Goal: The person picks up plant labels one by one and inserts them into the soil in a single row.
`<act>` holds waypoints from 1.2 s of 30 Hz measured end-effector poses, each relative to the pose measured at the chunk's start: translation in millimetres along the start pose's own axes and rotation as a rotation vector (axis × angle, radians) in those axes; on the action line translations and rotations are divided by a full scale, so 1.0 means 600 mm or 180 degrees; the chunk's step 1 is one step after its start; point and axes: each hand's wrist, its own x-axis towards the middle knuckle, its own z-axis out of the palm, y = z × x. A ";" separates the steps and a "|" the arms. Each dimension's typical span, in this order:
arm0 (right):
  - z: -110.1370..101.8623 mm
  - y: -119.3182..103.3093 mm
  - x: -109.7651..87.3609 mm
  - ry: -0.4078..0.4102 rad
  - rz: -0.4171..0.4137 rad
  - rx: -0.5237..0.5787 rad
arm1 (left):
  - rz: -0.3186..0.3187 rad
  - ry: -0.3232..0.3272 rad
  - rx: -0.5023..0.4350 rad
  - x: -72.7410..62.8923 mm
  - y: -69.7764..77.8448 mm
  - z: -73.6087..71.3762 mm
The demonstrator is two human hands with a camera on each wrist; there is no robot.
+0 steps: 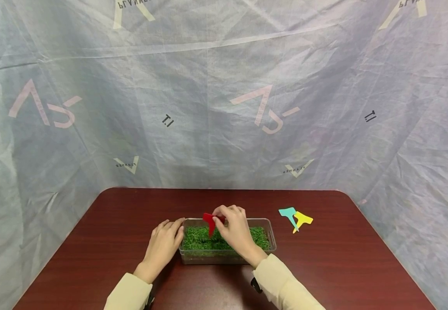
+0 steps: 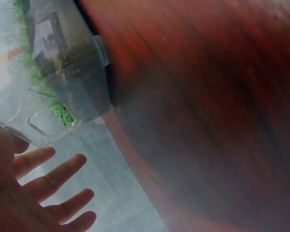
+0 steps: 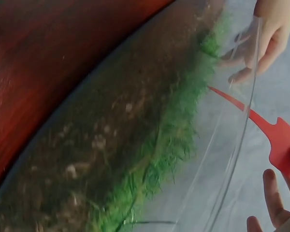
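Observation:
A red T-shaped plant label [image 1: 209, 220] is pinched between the thumb and fingers of my right hand [image 1: 234, 226]. Its pointed end reaches down to the green grass [image 1: 196, 238] inside a clear plastic box [image 1: 227, 259]; the right wrist view shows the red label [image 3: 283, 145] with its tip at the grass. At the box's left end, my left hand [image 1: 163, 241] touches the rim with its fingers. In the left wrist view the fingers of that left hand [image 2: 43, 188] are spread beside the box's corner. Brown soil [image 3: 101, 130] shows through the box wall.
To the right of the box, a turquoise label [image 1: 288, 214] and a yellow label [image 1: 303, 218] lie crossed on the dark red wooden table [image 1: 336, 258]. A grey printed cloth [image 1: 208, 150] hangs behind and at both sides.

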 end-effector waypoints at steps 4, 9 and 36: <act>0.009 -0.003 -0.002 -0.0024 0.0018 0.0052 | -0.0031 -0.0049 -0.0034 0.000 0.000 0.000; 0.017 -0.008 -0.005 -0.0068 0.0059 0.0113 | -0.0033 -0.0060 -0.0023 -0.001 0.000 0.000; 0.052 -0.004 -0.021 -0.0240 -0.0073 -0.0254 | -0.0091 -0.0083 0.0009 -0.002 -0.002 0.004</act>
